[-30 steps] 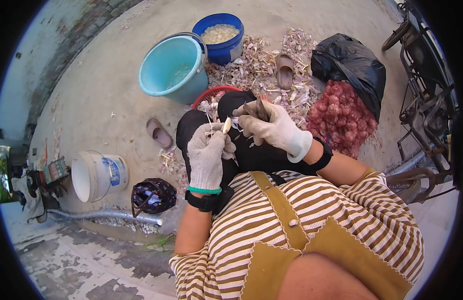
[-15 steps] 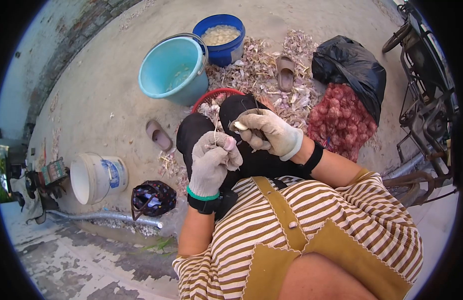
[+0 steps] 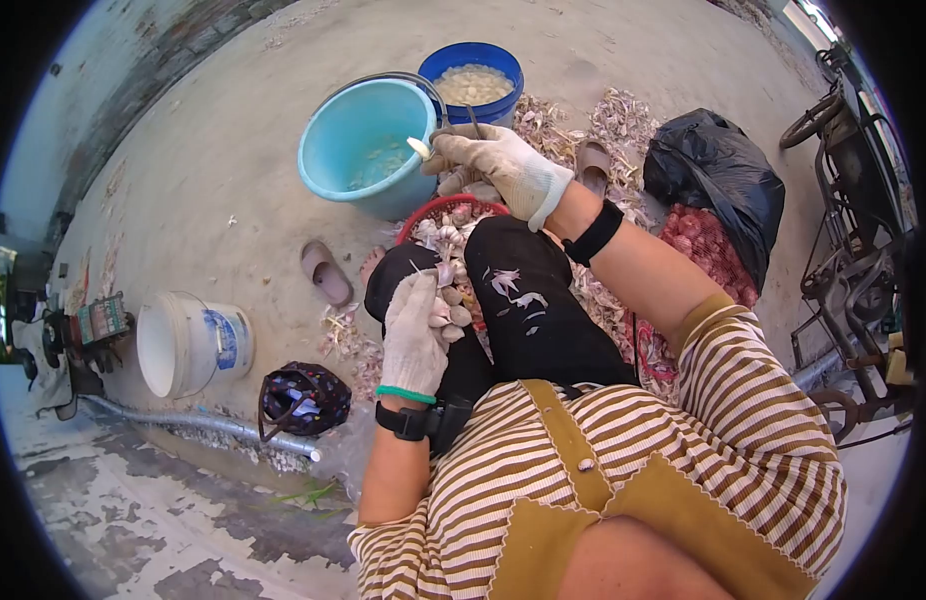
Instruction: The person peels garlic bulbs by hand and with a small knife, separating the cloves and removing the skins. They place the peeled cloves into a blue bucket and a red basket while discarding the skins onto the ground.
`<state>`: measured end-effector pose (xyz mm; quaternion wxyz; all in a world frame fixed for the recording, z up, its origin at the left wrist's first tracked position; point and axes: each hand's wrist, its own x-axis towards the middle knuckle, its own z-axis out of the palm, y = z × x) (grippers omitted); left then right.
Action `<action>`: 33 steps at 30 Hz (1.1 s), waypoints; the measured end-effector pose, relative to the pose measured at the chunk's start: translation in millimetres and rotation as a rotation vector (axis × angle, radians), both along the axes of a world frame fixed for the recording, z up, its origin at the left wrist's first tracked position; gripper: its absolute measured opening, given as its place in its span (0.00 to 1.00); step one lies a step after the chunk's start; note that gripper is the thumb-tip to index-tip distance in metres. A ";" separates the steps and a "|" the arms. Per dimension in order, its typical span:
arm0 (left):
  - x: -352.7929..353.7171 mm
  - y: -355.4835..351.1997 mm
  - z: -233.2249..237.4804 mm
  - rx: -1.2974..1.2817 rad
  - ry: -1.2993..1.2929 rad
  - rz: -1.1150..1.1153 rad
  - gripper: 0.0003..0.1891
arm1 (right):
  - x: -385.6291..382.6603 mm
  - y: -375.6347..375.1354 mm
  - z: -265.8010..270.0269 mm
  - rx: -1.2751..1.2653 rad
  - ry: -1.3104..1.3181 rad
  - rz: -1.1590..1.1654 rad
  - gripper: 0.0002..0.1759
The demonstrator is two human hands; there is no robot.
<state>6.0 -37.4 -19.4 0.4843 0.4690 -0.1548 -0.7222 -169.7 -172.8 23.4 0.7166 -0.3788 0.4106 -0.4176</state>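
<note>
My right hand [image 3: 503,170], in a soiled white glove, is closed and reaches over the near rim of the light-blue bucket [image 3: 316,170]. A peeled garlic clove [image 3: 420,148] sticks out from its fingertips, and a thin dark blade-like tool [image 3: 473,122] shows above the fingers. Over my left knee, my left hand [image 3: 415,335], gloved with a green cuff, is curled around garlic [image 3: 445,274] with pinkish skin; its fingers partly hide it. Below my hands, a red basket [image 3: 415,217] holds garlic bulbs, partly covered by my knees. Peeled cloves lie in the light-blue bucket.
A dark-blue bucket [image 3: 513,62] of peeled cloves stands behind. Garlic skins [image 3: 548,125] litter the floor around a slipper [image 3: 593,165]. At right are a black bag [image 3: 718,175], a red net sack of garlic [image 3: 708,245] and a metal-framed cart [image 3: 843,230]. A white bucket [image 3: 188,345] lies left.
My right hand has moved forward and left from near my left hand to the light-blue bucket, carrying the clove. My left hand has turned slightly, and skin scraps now show on my right trouser leg.
</note>
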 end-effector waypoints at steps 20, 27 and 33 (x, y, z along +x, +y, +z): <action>-25.1 4.1 -0.5 -0.409 -0.182 -0.200 0.38 | -7.2 116.2 -16.6 -0.390 0.638 0.378 0.23; -27.3 25.6 33.6 -0.292 -0.392 -0.296 0.26 | -16.5 123.8 -6.1 0.101 0.086 0.159 0.13; -32.3 31.0 29.9 -0.452 -0.610 -0.260 0.24 | -17.3 127.5 0.9 0.135 0.137 0.154 0.16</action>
